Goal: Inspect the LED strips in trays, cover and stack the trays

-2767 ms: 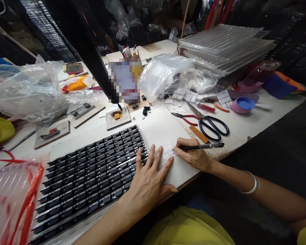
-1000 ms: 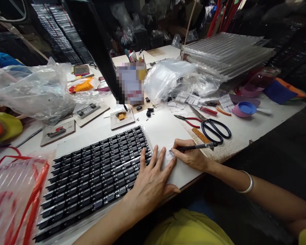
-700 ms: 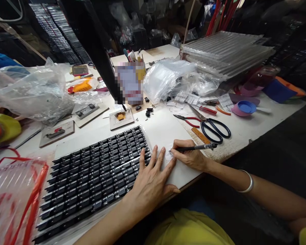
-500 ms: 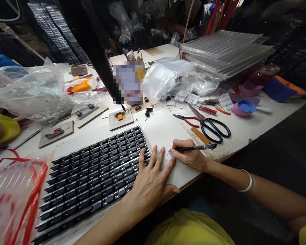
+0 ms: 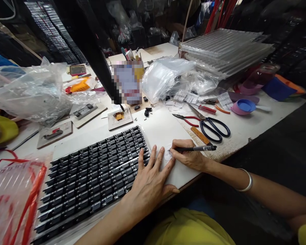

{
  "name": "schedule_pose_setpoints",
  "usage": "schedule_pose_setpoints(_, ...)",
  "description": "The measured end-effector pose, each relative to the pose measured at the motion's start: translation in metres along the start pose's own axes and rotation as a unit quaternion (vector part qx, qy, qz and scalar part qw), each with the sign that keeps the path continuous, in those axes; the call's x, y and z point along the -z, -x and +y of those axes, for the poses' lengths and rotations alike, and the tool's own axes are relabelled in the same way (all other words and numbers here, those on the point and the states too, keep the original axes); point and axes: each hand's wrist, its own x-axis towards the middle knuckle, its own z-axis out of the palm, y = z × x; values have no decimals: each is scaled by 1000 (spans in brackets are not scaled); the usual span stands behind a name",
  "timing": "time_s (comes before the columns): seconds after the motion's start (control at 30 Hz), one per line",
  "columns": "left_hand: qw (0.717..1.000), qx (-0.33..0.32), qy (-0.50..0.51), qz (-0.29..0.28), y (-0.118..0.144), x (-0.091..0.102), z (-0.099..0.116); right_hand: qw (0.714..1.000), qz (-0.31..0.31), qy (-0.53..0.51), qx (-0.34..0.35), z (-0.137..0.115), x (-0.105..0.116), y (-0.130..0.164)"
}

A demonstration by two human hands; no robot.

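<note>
My right hand [image 5: 190, 154] is closed around a dark pen [image 5: 197, 148], its tip down at a small white paper label [image 5: 167, 155] with handwritten marks. My left hand [image 5: 151, 178] lies flat with its fingers spread. Its fingertips reach the right edge of a tray of black parts [image 5: 94, 173], and its index finger rests beside the label. The tray holds rows of small black pieces with metal pins. Part of the label is hidden behind my fingers.
Black-handled scissors [image 5: 214, 127], red-handled pliers [image 5: 186, 119] and a red screwdriver [image 5: 206, 109] lie beyond my right hand. Clear plastic bags [image 5: 165, 76] and stacked ribbed trays [image 5: 221, 47] stand behind. A dark arm [image 5: 99, 64] slants over small boards. The table edge runs beside my forearms.
The view has shifted very slightly. My right hand still holds the pen at the label with barely any movement, and my left hand stays in place.
</note>
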Motion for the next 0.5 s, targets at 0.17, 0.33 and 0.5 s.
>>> schedule_pose_setpoints(0.17, 1000, -3, -4, 6, -1, 1, 0, 1000, 9, 11, 6, -1, 0, -1)
schedule_pose_setpoints(0.33, 1000, -2, -4, 4, -2, 1, 0, 1000, 0, -9, -6, 0, 0, 1)
schedule_pose_setpoints(0.5, 1000, -3, -1, 8, -1, 1, 0, 1000, -2, -11, -2, -1, 0, 0)
